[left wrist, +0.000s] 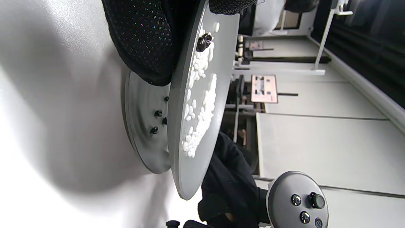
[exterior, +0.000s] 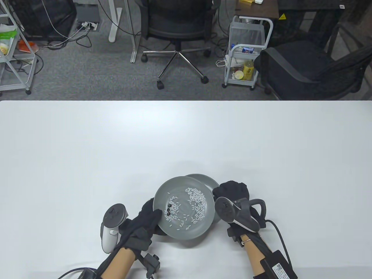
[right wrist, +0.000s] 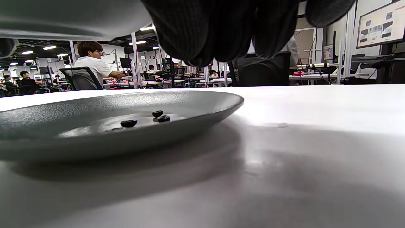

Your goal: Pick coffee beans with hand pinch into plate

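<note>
Near the front edge of the surface (exterior: 87, 139), the left hand (exterior: 142, 225) grips the rim of the upper plate (exterior: 191, 229), thumb lying over the rim's left side and the other fingers (left wrist: 142, 41) underneath it. This plate is lifted and tilted, its left side the higher in the table view. It carries scattered white grains (exterior: 197, 200) and a few coffee beans (exterior: 168, 208), which sit in a tight cluster just beside the thumb at the plate's left rim.

The right hand (exterior: 232, 193) is at the plate's right edge; whether its fingers (right wrist: 208, 34) are closed on the rim or only resting against it I cannot tell, since the right wrist view shows them only hanging, bunched, from above.

Under the raised plate, partly covered by it, the lower plate (exterior: 209, 180) lies flat on the surface. It already holds several beans (right wrist: 157, 113), seen in both wrist views.

The risk, as I judge it, is the tilt: if it steepens, the grains could slide off the rim together with the beans and land in the lower plate, mixing what the pinch is meant to sort. Beans are rounded and may roll away ahead of the fingers.

The beans are too small to read a long axis; in the table view the cluster runs roughly front to back.
</note>
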A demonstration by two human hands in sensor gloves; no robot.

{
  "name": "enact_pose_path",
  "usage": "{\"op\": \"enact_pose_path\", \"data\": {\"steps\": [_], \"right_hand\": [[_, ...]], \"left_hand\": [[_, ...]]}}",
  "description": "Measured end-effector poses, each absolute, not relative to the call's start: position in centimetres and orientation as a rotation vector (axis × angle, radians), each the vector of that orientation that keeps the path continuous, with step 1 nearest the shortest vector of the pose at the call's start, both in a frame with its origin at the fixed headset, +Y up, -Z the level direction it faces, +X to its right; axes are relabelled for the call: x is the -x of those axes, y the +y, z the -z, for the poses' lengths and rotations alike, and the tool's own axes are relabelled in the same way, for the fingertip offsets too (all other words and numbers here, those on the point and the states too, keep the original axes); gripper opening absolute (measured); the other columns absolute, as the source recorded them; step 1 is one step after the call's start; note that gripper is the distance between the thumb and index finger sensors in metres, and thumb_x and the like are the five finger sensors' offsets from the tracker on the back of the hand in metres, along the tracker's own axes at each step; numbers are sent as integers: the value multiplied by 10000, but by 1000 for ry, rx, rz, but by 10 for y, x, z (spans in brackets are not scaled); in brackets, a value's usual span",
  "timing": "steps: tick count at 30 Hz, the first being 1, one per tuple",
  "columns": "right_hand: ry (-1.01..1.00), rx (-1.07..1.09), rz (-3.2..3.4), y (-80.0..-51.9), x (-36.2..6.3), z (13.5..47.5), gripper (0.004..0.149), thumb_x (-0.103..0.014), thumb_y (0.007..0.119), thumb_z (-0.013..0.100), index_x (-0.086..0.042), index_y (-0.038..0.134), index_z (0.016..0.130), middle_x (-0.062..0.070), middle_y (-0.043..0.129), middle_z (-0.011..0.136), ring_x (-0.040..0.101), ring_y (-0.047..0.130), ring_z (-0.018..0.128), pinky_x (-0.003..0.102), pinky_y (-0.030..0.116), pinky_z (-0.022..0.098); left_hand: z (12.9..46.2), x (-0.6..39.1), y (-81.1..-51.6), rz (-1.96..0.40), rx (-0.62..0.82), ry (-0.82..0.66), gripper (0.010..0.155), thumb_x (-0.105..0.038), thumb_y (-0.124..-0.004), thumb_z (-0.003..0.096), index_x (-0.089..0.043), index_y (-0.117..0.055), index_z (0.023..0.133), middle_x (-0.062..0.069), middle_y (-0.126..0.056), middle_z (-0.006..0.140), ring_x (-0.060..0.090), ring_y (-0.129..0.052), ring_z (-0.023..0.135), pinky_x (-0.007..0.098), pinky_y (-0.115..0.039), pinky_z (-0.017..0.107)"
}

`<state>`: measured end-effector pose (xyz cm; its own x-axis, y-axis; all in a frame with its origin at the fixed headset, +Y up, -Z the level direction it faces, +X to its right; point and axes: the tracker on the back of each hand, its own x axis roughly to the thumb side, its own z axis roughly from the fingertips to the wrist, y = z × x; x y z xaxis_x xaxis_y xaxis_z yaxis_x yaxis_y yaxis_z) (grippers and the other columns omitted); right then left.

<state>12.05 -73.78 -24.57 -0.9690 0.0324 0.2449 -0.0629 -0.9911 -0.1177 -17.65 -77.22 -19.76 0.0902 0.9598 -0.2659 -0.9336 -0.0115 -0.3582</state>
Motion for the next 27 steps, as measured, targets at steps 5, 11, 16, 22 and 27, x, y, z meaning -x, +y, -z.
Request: {"op": "enact_pose_path", "data": {"steps": [5, 11, 16, 22, 27], "right_hand": [[-49, -421, -3147, -747, -115, 246, 317, -371, 696, 670, -258, 763, 959, 30, 732, 1026, 366, 695, 1017, 631, 516, 756], [-168, -351, -3096, -732, -120, 244, 349, -355, 657, 691, -226, 730, 1007, 74, 705, 1071, 394, 681, 1015, 638, 505, 751], [-369, -340, -2925, -713, -119, 235, 382, -349, 614, 707, -203, 670, 1056, 116, 653, 1098, 429, 640, 1017, 642, 486, 748], [-323, -755, -2776, -697, -78, 206, 392, -385, 591, 706, -353, 588, 1096, 85, 572, 1174, 402, 533, 1101, 640, 417, 787], [-279, -1001, -2931, -703, -48, 188, 426, -399, 584, 706, -405, 522, 1127, 90, 504, 1225, 410, 463, 1133, 647, 390, 793]], "left_hand": [[197, 176, -772, -1503, 510, -64, 596, -236, -554, 683, -54, -223, 1144, 233, -590, 1103, 367, -849, 790, 370, -824, 541], [197, 177, -772, -1507, 506, -63, 597, -237, -553, 683, -53, -221, 1143, 234, -591, 1101, 365, -851, 789, 368, -826, 540], [197, 176, -772, -1503, 511, -64, 598, -236, -553, 683, -48, -221, 1143, 237, -593, 1098, 364, -854, 786, 366, -828, 538], [197, 174, -773, -1495, 530, -74, 598, -235, -555, 682, -41, -225, 1142, 242, -598, 1095, 365, -858, 781, 359, -834, 536], [197, 174, -774, -1496, 534, -97, 598, -236, -554, 682, -40, -225, 1141, 240, -603, 1093, 357, -864, 780, 352, -839, 534]]}}
